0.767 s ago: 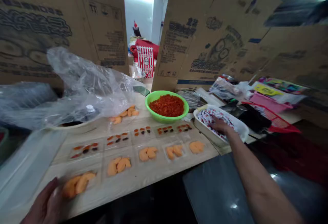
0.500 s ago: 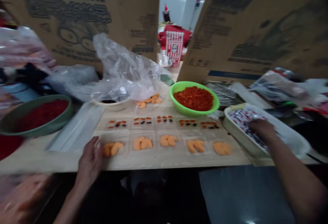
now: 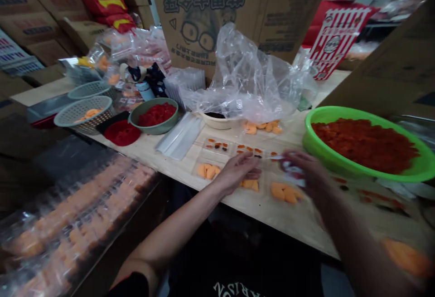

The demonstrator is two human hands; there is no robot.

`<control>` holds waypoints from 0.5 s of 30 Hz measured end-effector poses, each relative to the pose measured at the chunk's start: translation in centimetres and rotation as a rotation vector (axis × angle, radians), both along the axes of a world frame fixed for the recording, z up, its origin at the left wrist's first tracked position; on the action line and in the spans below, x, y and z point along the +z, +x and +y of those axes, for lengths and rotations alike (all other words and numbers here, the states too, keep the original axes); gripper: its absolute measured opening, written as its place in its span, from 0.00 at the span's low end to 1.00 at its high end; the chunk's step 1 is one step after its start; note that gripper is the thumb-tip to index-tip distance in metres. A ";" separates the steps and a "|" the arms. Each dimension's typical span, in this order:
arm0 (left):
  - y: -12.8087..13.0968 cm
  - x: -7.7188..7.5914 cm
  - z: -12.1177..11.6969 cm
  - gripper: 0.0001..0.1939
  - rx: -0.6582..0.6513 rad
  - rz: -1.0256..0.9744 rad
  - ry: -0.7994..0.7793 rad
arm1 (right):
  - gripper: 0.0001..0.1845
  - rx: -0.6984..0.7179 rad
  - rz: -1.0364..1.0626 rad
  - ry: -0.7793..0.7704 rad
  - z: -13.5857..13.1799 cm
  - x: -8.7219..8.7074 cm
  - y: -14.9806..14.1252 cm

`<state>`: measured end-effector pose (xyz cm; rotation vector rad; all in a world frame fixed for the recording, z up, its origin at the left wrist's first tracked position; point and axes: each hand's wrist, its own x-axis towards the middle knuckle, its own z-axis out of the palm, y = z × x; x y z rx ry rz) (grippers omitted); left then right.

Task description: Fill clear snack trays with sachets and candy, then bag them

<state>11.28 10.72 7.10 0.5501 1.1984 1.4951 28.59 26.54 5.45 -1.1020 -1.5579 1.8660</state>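
Observation:
My right hand (image 3: 307, 167) is closed on small white printed sachets (image 3: 292, 172), blurred by motion, above a row of clear plastic trays. Just to its left, my left hand (image 3: 239, 170) reaches over the trays with fingers stretched out; I see nothing held in it. Each tray has small orange and dark pieces in its far part and larger pale-orange pieces (image 3: 285, 192) in its near part. Under my left hand, one tray (image 3: 250, 184) is partly covered. At the left end of the row, another tray (image 3: 208, 171) shows fully.
Right of the trays stands a bright green bowl (image 3: 365, 145) of red-orange food. Behind them lie a crumpled clear bag (image 3: 251, 84) and a cream bowl (image 3: 219, 122). Leftward are plastic sleeves (image 3: 180, 138), a grey-green bowl (image 3: 154, 114), a basket (image 3: 83, 113), and packed trays (image 3: 84, 224) below.
My right hand has left the white bin of sachets and come over the trays with sachets in it. My left hand has moved right over the row. The view has turned left.

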 end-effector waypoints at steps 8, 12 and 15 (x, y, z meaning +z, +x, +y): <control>-8.3 -1.1 0.4 0.09 0.190 0.390 -0.207 | 0.12 0.172 0.135 -0.260 -3.4 1.4 -13.1; -14.0 -1.1 -2.9 0.07 0.175 0.708 -0.289 | 0.11 0.197 0.091 -0.334 -1.9 1.1 -12.7; -17.5 -1.0 -4.0 0.09 0.048 1.053 -0.283 | 0.11 0.340 -0.001 -0.230 -2.9 0.9 -13.6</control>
